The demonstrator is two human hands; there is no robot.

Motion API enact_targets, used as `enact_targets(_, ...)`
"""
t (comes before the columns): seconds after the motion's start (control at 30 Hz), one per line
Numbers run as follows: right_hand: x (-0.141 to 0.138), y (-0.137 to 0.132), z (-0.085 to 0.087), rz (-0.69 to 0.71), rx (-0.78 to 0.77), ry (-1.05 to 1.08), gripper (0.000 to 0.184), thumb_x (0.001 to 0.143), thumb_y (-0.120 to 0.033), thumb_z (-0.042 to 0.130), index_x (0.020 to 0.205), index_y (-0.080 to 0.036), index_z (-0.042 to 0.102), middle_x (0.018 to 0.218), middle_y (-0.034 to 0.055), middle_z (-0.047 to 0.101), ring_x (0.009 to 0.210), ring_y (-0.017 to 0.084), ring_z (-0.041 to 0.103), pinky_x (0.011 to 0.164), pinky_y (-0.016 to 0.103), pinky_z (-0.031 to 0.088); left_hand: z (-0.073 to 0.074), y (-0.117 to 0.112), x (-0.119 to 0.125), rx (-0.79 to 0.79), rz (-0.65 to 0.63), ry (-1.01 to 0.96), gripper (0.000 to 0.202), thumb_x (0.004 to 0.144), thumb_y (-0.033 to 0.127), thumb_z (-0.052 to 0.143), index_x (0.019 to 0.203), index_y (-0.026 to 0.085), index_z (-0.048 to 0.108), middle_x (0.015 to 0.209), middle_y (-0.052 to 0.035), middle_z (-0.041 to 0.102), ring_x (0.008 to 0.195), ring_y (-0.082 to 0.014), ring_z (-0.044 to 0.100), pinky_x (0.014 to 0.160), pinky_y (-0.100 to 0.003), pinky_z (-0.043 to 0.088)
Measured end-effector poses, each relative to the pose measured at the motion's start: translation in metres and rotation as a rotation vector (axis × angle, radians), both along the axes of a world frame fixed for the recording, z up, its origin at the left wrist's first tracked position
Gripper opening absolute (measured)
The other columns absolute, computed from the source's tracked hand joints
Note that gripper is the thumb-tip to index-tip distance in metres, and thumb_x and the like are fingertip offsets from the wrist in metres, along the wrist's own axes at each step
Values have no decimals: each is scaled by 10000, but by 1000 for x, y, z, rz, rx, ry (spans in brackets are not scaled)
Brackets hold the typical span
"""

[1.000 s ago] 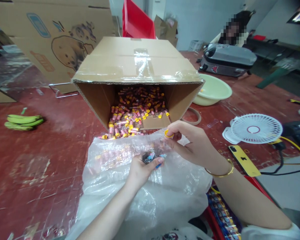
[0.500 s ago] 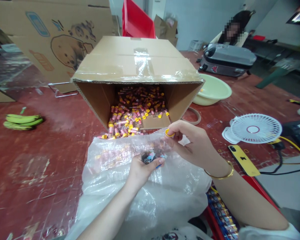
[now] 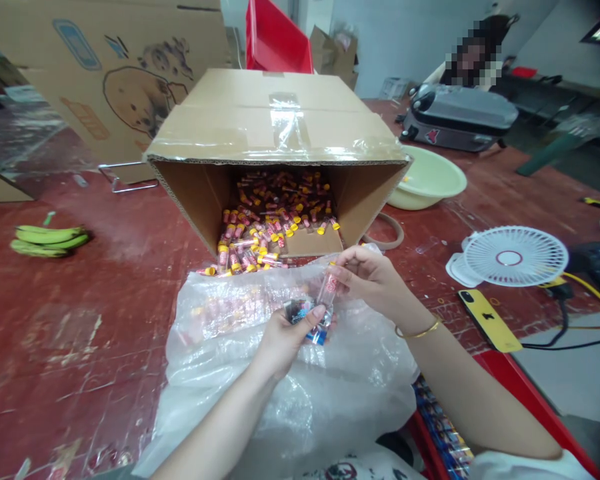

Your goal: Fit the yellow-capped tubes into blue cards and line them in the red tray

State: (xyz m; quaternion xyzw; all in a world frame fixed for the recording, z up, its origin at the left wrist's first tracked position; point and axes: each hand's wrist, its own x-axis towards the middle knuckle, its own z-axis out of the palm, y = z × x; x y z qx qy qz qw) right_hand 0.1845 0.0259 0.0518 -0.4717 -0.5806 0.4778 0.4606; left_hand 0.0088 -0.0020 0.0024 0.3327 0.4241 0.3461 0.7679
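My left hand (image 3: pixel 283 339) is closed around a small dark and blue packet (image 3: pixel 305 317) just above a crumpled clear plastic bag (image 3: pixel 290 393). My right hand (image 3: pixel 375 280) pinches the top of a small clear tube (image 3: pixel 327 292) with a red label, held upright against the packet. Right behind both hands, a cardboard box (image 3: pixel 275 127) lies on its side, open toward me, with several yellow-capped red tubes (image 3: pixel 270 233) spilling out of it onto the red floor.
Green bananas (image 3: pixel 47 240) lie at the left. A pale basin (image 3: pixel 430 177), a white fan (image 3: pixel 513 257) and a yellow phone (image 3: pixel 490 320) sit to the right. A red tray with packed items (image 3: pixel 445 433) is at the lower right. A person sits at the far back behind a grey case (image 3: pixel 460 117).
My right hand dropped lower and left toward my left hand. The yellow cap that showed at its fingertips is now out of sight, and the tube stands against the packet.
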Motion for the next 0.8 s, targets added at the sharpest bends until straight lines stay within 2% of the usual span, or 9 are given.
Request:
enact_targets(0.1,3,-2,-3,-14,-51,97,213,814,-364,677,770,-186,570,680,-9,618,586,93,576,543,224,501,4,1,1,-66,-10,-42,358,709,397,773,926,127,681,831,-110,736,745,-230,700,623,-321,579)
enact_targets(0.23,5,-5,-7,-48,-36,127,193,817,-352,677,779,-194,573,732,-8,614,621,91,562,582,229,501,7,5,-1,-129,-23,-135,388,736,336,762,1045,122,666,914,-135,737,816,-245,702,602,-312,592)
enact_targets(0.37,2,-5,-16,36,-15,111,168,836,-347,650,801,-205,568,803,6,611,720,117,584,688,271,514,11,8,-2,-204,-39,-219,315,783,304,718,1033,114,685,978,-145,727,851,-239,698,626,-307,602)
enact_targets(0.47,-5,-11,-23,77,77,15,161,834,-357,636,844,-215,562,943,35,589,882,157,584,796,322,509,13,9,1,-224,-12,-252,242,804,288,696,975,116,701,951,-127,732,795,-211,700,617,-285,598)
enact_targets(0.5,-8,-14,-25,87,116,-31,209,796,-363,677,886,-221,552,993,42,573,935,176,573,822,340,507,14,9,2,-227,8,-259,226,810,279,690,967,118,702,930,-119,735,768,-196,699,607,-266,593)
enact_targets(0.57,-15,-23,-30,94,161,-122,468,661,-346,792,1013,-240,503,1069,49,531,1010,210,547,852,366,509,17,10,6,-240,43,-270,213,823,262,676,978,117,699,893,-108,737,725,-174,695,593,-238,581)
enact_targets(0.63,-22,-32,-34,67,128,-163,699,562,-279,843,1117,-262,419,1111,52,496,1027,226,542,801,354,537,19,11,9,-252,58,-281,212,828,256,670,979,109,695,866,-107,737,703,-170,694,603,-237,578)
enact_targets(0.73,-30,-40,-40,1,45,-151,718,581,-182,781,1153,-284,359,1122,50,473,975,208,563,661,285,555,22,11,12,-246,61,-310,208,809,265,695,937,101,693,837,-107,736,679,-172,692,627,-253,581)
enact_targets(0.8,-33,-41,-42,-31,63,-156,693,581,-148,754,1137,-287,363,1107,41,471,933,189,565,666,283,551,22,11,11,-227,55,-318,234,794,295,711,917,97,694,817,-106,735,661,-171,688,614,-248,576)
